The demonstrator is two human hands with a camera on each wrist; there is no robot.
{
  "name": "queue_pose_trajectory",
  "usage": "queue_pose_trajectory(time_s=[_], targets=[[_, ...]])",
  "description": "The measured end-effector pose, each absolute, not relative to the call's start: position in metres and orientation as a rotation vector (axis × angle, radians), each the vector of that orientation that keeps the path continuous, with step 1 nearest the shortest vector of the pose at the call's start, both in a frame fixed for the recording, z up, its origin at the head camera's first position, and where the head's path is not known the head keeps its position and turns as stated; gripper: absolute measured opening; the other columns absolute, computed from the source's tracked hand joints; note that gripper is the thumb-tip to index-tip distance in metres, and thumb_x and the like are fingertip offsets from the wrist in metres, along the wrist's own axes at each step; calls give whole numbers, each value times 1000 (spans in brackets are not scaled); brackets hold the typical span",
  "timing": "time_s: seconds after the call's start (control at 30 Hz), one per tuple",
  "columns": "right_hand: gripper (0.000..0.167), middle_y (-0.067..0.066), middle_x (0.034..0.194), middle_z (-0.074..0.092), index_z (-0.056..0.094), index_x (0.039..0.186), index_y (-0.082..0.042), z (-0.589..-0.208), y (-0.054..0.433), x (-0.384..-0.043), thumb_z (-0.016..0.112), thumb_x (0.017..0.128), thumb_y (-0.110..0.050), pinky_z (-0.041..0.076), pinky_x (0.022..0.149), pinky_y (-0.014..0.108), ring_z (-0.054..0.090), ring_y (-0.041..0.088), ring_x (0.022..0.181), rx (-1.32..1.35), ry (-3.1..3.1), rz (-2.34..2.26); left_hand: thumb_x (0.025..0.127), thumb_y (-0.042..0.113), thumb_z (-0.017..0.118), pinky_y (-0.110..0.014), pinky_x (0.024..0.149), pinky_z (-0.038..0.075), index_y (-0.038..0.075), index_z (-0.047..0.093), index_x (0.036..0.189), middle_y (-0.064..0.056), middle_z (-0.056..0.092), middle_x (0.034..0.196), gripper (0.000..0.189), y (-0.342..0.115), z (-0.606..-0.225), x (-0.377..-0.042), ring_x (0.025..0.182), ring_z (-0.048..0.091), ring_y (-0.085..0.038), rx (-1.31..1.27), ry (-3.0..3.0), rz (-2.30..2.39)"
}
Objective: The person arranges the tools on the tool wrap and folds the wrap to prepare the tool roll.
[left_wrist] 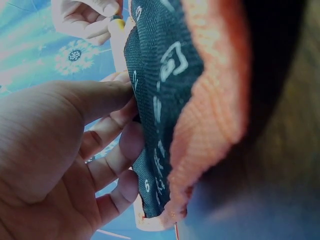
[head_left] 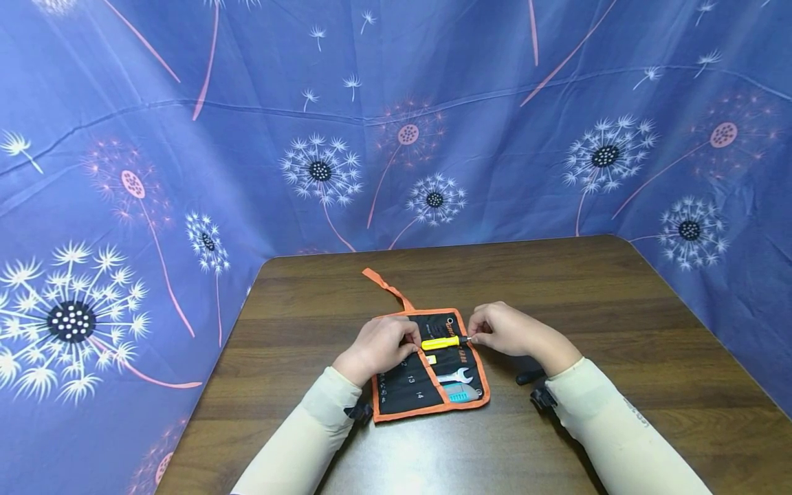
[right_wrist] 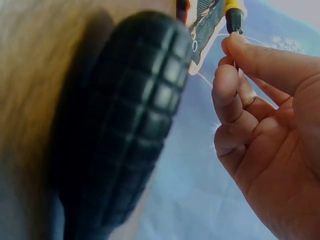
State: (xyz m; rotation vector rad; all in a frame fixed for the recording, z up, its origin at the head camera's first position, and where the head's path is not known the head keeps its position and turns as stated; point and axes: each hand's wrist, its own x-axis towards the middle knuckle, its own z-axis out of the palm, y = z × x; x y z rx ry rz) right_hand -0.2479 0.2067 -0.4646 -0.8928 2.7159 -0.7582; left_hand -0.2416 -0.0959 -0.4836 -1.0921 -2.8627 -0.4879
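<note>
A black tool pouch (head_left: 396,385) with orange trim and printed numbers lies unfolded on the table. Thumb and fingers of my left hand (head_left: 386,345) pinch its fabric at the pocket's edge, as the left wrist view also shows. A screwdriver (head_left: 441,343) with a yellow handle and black collar lies across the upper pouch, handle end toward the left hand. My right hand (head_left: 504,328) pinches its thin metal shaft between thumb and fingertips. Lower in the pouch sit an open-ended wrench (head_left: 456,376) and a teal-and-grey tool (head_left: 462,392), each partly hidden by its pocket.
A black ribbed handle (right_wrist: 135,115) looms large in the right wrist view; it lies on the table beneath the right forearm. An orange strap (head_left: 386,285) stretches from the pouch's far edge. The wooden table (head_left: 322,289) meets a blue dandelion-print cloth (head_left: 495,172) behind.
</note>
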Motion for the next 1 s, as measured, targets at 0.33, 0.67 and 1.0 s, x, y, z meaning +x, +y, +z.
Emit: queue_pose_trajectory(time_s=[0.33,0.67,1.0], targets=[[16,-10,80,57,73,82,-18,-468,203,-248,79,94,-9,47,60,28,53,9,68,-954,2714,-744,99,25,76,-27,65,47,33,71,93,20,61,87,11,-96,-483,-241,74,55,0,-1098,-2855,-505],[17,-9,83,58,72,82,-18,-470,201,-250,78,95,-7,47,63,29,53,9,70,-954,2685,-727,100,25,75,-27,65,47,33,70,93,19,61,88,12,-95,-480,-239,74,54,-1,-1108,-2852,-525],[21,-4,76,61,70,81,-12,-467,195,-253,69,101,-5,47,58,28,54,8,62,-934,2561,-748,100,25,75,-27,65,46,33,70,93,21,61,86,12,-95,-481,-240,72,54,-1,-1137,-2836,-518]])
